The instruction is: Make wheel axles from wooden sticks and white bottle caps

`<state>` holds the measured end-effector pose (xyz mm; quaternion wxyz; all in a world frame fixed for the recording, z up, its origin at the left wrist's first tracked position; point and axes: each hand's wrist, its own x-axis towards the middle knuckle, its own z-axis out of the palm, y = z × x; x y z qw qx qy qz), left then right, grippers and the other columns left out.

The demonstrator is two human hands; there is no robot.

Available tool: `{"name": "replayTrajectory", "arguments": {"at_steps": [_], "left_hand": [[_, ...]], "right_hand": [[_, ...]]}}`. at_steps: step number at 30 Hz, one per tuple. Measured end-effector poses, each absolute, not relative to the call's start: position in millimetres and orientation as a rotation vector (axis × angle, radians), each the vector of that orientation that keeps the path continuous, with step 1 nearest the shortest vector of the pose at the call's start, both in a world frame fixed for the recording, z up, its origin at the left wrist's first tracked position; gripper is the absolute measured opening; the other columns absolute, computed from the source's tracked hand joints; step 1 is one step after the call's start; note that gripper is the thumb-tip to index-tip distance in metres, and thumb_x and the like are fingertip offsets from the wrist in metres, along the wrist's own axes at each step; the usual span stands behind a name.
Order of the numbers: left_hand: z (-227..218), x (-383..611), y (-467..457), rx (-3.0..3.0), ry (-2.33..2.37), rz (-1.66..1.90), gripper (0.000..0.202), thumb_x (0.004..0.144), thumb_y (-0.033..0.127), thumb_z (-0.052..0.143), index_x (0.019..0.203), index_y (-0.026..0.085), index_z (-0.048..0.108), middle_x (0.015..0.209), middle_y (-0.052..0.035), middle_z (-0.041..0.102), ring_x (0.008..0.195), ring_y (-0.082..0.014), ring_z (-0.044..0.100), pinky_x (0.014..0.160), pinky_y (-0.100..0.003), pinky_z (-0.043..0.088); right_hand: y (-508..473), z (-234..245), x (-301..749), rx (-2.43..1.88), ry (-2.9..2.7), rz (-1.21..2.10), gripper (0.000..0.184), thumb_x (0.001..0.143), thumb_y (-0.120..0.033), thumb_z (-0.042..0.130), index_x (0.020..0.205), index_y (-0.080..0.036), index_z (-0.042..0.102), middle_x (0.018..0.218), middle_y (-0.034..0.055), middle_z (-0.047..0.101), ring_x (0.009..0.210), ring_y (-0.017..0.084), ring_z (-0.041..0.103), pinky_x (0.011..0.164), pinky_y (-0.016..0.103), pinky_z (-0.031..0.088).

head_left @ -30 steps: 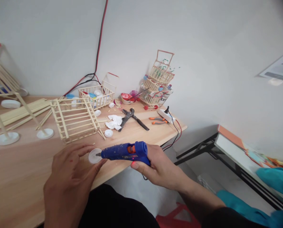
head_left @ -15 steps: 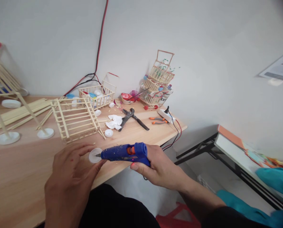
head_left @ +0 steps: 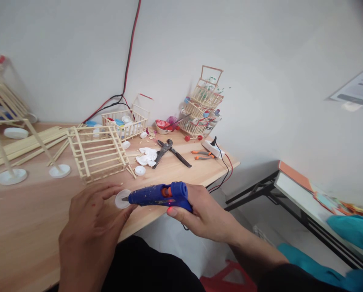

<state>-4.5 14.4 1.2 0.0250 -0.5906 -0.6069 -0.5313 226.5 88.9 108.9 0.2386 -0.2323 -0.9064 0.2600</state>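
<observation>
My right hand (head_left: 204,213) grips a blue glue gun (head_left: 158,195) by its handle, its nozzle resting on a small white round cap (head_left: 121,199). My left hand (head_left: 91,225) pinches that cap between thumb and fingers near the front edge of the wooden table (head_left: 26,227). A wooden stick crate (head_left: 98,152) lies on its side just behind the cap.
Black pliers (head_left: 168,151), orange-handled pliers (head_left: 202,154), a white power strip (head_left: 212,147), crumpled white paper (head_left: 147,156) and loose white caps lie behind. Stick baskets (head_left: 203,103) stand by the wall. Long sticks (head_left: 23,145) lie at the left. A low bench (head_left: 303,198) stands at the right.
</observation>
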Motion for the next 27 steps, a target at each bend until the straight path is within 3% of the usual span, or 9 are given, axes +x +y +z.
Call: {"name": "replayTrajectory", "arguments": {"at_steps": [8,21,27], "left_hand": [[10.7,4.9,14.9,-1.773,-1.889,-1.677,0.027,0.097,0.046,0.066,0.121,0.035,0.063,0.119,-0.0067,0.069,0.122,-0.0330,0.062,0.109,-0.058,0.052],[8.6,2.8,13.9,-1.712,-1.970,-1.688,0.028,0.096,0.053,0.061,0.119,0.038,0.064,0.124,-0.0037,0.070,0.125,-0.0349,0.063,0.110,-0.062,0.052],[9.2,3.8,14.2,-1.745,-1.921,-1.670,0.027,0.096,0.050,0.064,0.119,0.036,0.065,0.120,-0.0047,0.071,0.124,-0.0330,0.063,0.110,-0.057,0.052]], "right_hand": [[88.7,112.1,226.6,-0.662,-2.485,0.702,0.027,0.106,-0.038,0.058,0.116,-0.016,0.070,0.089,0.0032,0.071,0.078,0.013,0.062,0.075,0.023,0.050],[88.8,108.3,229.6,-0.623,-2.477,0.747,0.023,0.105,-0.041,0.060,0.104,-0.018,0.066,0.084,0.0014,0.069,0.072,0.012,0.060,0.072,0.022,0.050],[89.4,106.5,228.3,-0.623,-2.522,0.730,0.031,0.108,-0.047,0.053,0.103,-0.018,0.063,0.087,0.0028,0.070,0.075,0.013,0.061,0.073,0.023,0.050]]}}
